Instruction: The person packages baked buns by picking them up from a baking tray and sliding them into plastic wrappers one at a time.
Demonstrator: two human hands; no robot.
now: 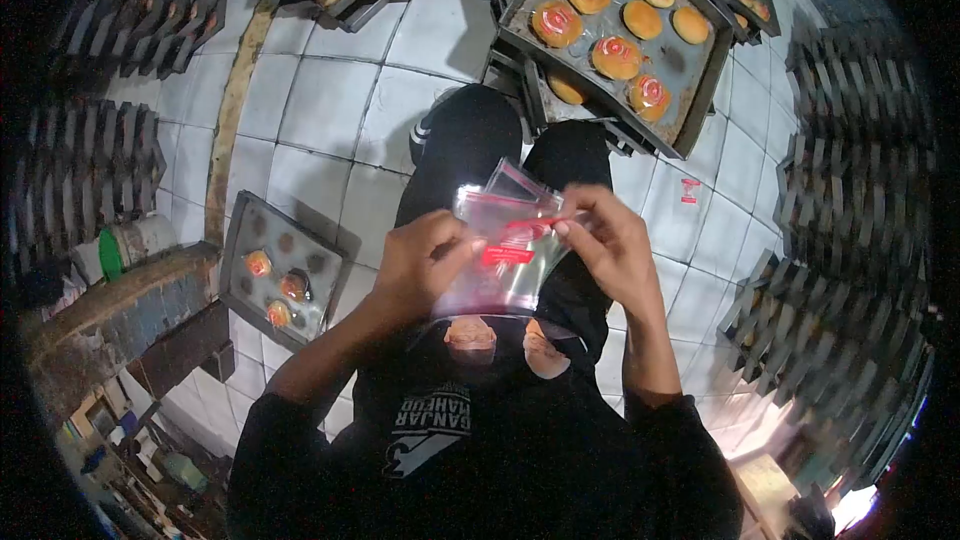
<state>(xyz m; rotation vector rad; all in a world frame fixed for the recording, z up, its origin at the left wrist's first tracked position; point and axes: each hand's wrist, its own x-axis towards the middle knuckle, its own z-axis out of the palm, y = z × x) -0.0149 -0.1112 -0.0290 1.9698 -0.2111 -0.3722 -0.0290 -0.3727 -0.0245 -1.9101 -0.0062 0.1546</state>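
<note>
Clear plastic bags (482,285) with red printing lie over my lap in a loose stack. My left hand (425,258) is closed on the left edge of the bags, thumb on top. On the other side, my right hand (608,240) pinches the upper right part of a bag beside its red print, thumb against fingers. Beyond my knees, a metal baking tray (690,125) holds several round golden buns, many of them in clear wrapping with red print. One unwrapped bun (642,20) sits near the tray's middle.
A smaller dark tray (262,312) with a few wrapped buns rests on the tiled floor at left. Stacked dark trays (850,180) line the right side, and more trays (90,165) stand at left. A small red-printed scrap (690,191) lies on the floor.
</note>
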